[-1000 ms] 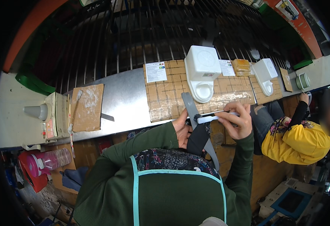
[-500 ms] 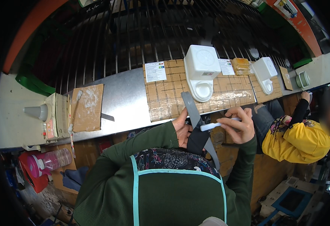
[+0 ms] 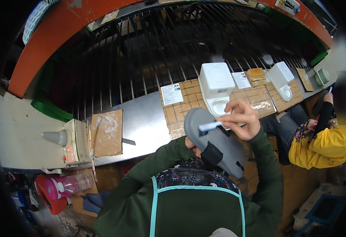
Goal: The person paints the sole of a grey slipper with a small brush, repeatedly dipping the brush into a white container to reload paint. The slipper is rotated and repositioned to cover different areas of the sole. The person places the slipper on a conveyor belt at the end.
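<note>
While my right hand (image 3: 241, 120) is pinching a small white brush (image 3: 210, 126) against a long grey shoe sole (image 3: 214, 142), my left hand (image 3: 192, 144), mostly hidden, is gripping it from below, above a steel bench (image 3: 141, 122) fronting dark bars.

Left hand (image 3: 190, 144) mostly behind grey sole (image 3: 214, 140)

Head-worn fisheye looks steeply down (close) at workbench (image 3: 141, 126)

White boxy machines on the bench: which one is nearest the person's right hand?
The larger white machine, directly beyond the right hand holding a small brush. The other white machine sits farther right, by the neighbouring person.
</note>
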The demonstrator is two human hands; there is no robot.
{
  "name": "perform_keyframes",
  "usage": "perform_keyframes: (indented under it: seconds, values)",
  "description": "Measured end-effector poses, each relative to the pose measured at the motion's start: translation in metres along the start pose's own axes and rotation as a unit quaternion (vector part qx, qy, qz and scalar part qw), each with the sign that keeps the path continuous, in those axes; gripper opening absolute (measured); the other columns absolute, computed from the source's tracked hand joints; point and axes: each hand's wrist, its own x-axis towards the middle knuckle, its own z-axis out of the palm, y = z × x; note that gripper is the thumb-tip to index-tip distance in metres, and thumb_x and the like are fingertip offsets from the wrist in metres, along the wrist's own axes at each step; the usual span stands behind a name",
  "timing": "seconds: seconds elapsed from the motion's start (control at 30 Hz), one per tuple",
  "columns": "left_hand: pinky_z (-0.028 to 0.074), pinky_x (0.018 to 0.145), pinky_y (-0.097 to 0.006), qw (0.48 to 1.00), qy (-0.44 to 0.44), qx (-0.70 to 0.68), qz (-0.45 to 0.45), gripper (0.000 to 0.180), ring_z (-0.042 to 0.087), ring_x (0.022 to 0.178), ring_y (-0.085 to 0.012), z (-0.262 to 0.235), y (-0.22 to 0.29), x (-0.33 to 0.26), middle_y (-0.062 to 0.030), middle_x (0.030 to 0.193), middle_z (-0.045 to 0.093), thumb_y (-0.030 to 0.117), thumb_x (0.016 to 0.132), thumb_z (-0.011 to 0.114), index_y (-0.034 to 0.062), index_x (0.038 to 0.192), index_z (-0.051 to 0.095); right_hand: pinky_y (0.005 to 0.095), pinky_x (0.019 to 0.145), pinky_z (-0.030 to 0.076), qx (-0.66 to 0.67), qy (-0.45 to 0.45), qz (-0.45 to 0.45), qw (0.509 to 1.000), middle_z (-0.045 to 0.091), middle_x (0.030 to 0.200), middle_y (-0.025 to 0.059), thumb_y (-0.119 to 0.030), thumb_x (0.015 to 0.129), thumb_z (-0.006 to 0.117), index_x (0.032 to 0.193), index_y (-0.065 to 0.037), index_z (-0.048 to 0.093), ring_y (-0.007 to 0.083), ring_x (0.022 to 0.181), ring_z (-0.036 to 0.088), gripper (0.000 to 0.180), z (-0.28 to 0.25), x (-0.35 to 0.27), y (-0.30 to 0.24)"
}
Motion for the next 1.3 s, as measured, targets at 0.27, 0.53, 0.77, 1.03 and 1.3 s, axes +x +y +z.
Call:
perform_keyframes:
  seconds: [0.27,0.53,0.77,1.03,1.3]
  values:
    - [0.05,0.093,-0.038,0.981,-0.004,-0.089,0.172,0.062,0.058,0.111,-0.0219,-0.025,0.01,0.014,-0.0126,0.128,0.054,0.03,0.088,0.065,0.0055,0.138,0.039,0.0298,0.074,0.027,-0.121,0.077,-0.075,0.987,0.058,0.094,-0.0008,-0.018,0.07,0.078,0.095,-0.02,0.076,0.0088,0.065,0.048,0.024,0.002,0.027,0.0]
    - [0.047,0.097,-0.043,0.955,0.122,-0.05,0.267,0.063,0.055,0.114,-0.026,-0.066,0.029,-0.013,-0.0133,0.13,0.052,0.041,0.089,0.058,0.0077,0.138,0.038,0.0251,0.072,0.041,0.191,0.075,0.159,0.966,0.058,0.092,0.0036,-0.03,0.084,0.07,0.104,-0.006,0.07,0.0108,0.074,0.055,0.032,-0.037,-0.037,0.019]
    - [0.045,0.1,-0.047,0.945,0.099,-0.062,0.307,0.065,0.053,0.118,-0.0297,-0.101,0.059,-0.009,-0.0139,0.132,0.051,0.05,0.091,0.053,0.0096,0.139,0.037,0.0212,0.045,0.027,0.638,0.155,0.272,0.704,0.062,0.084,0.0086,-0.02,0.092,0.058,0.129,0.01,0.044,0.0016,0.042,0.028,0.05,0.029,-0.081,0.006]
    - [0.038,0.105,-0.05,0.916,0.065,-0.265,0.296,0.093,0.043,0.128,-0.0334,-0.057,0.083,-0.009,-0.0171,0.141,0.042,0.069,0.083,0.049,0.0053,0.145,0.025,0.0185,0.042,0.026,0.77,0.198,0.213,0.567,0.063,0.103,0.0117,0.0,0.088,0.055,0.136,0.005,0.038,-0.0001,0.046,0.03,0.051,0.069,-0.044,-0.013]
    - [0.046,0.093,-0.032,0.717,0.473,0.202,0.471,0.054,0.057,0.105,-0.0224,-0.072,0.046,-0.004,-0.0148,0.12,0.055,0.008,0.084,0.049,-0.002,0.135,0.036,0.0193,0.054,0.037,0.598,0.081,0.284,0.745,0.063,0.093,0.0064,-0.006,0.087,0.064,0.133,-0.002,0.04,0.0045,0.059,0.044,0.052,0.105,-0.045,-0.018]
